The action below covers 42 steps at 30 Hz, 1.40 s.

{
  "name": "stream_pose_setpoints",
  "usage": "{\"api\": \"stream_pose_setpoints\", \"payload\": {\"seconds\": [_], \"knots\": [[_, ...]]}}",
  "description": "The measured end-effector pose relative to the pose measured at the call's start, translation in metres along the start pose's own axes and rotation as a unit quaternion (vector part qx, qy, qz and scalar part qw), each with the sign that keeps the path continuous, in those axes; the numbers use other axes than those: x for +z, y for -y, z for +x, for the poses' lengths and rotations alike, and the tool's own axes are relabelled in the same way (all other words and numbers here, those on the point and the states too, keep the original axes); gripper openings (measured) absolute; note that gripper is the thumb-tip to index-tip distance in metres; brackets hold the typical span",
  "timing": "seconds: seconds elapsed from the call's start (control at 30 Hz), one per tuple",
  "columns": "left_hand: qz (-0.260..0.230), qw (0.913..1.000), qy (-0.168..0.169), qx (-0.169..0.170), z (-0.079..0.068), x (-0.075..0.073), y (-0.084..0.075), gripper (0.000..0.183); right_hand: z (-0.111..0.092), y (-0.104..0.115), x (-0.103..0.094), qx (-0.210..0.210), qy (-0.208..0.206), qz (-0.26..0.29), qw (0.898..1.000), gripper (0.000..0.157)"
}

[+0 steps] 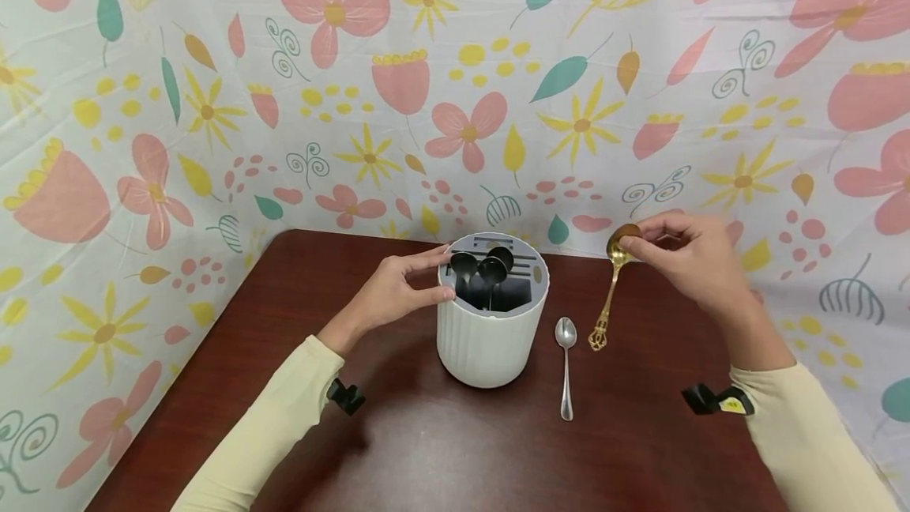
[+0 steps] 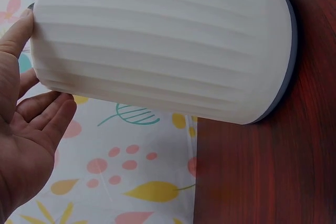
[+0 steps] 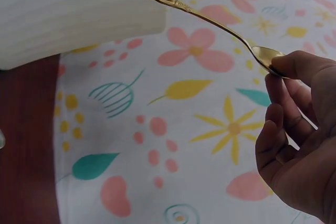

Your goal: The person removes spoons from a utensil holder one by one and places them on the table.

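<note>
My right hand (image 1: 693, 255) pinches a golden spoon (image 1: 609, 291) by its bowl, thumb on top. The spoon's ornate openwork handle hangs down towards the table in the head view and points at the holder in the right wrist view. A white ribbed utensil holder (image 1: 483, 346) with a grey slotted top stands upright on the table. Several black, round-ended utensils (image 1: 492, 269) stick up from its front compartment. At the holder's left rim, my left hand (image 1: 400, 288) touches it with thumb and extended fingers; the left wrist view shows the fingers (image 2: 59, 121) along its side.
A silver spoon (image 1: 565, 366) lies on the dark wooden table (image 1: 398, 449), to the right of the holder, bowl towards the back. A flower-patterned cloth (image 1: 455, 62) hangs behind the table and along its left side.
</note>
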<state>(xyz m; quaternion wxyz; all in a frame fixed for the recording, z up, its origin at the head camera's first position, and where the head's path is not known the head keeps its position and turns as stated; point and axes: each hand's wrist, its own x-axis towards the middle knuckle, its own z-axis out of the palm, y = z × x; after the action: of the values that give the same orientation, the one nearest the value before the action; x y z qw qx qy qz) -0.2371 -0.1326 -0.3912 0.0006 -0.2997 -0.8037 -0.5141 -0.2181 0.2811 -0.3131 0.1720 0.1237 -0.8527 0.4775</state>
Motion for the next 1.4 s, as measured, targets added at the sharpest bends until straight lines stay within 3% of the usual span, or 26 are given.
{"api": "stream_pose_setpoints", "payload": {"seconds": [0.17,0.33,0.63,0.77,1.1,1.4], "knots": [[-0.006,0.9999,-0.005,-0.008,0.000,0.001,-0.001,0.061,-0.009,-0.021,0.001,0.004,0.007,-0.022,1.000,0.007],[-0.006,0.9997,-0.008,-0.023,0.000,0.002,-0.005,0.060,-0.018,-0.043,0.004,-0.003,0.041,-0.022,0.999,0.008],[-0.010,0.9991,-0.002,-0.040,-0.005,0.000,-0.033,0.058,-0.037,-0.080,0.012,0.026,0.078,-0.045,0.996,0.012],[-0.014,0.9993,-0.004,-0.036,-0.005,0.000,-0.036,0.058,-0.042,-0.096,0.014,0.028,0.094,-0.048,0.994,0.011],[-0.019,0.9993,-0.005,-0.032,-0.004,0.000,-0.034,0.058,-0.048,-0.124,0.021,0.045,0.117,-0.039,0.991,0.014],[-0.012,0.9996,-0.009,-0.025,0.000,0.002,-0.006,0.060,-0.054,-0.141,0.029,0.046,0.120,-0.035,0.991,0.013]]}}
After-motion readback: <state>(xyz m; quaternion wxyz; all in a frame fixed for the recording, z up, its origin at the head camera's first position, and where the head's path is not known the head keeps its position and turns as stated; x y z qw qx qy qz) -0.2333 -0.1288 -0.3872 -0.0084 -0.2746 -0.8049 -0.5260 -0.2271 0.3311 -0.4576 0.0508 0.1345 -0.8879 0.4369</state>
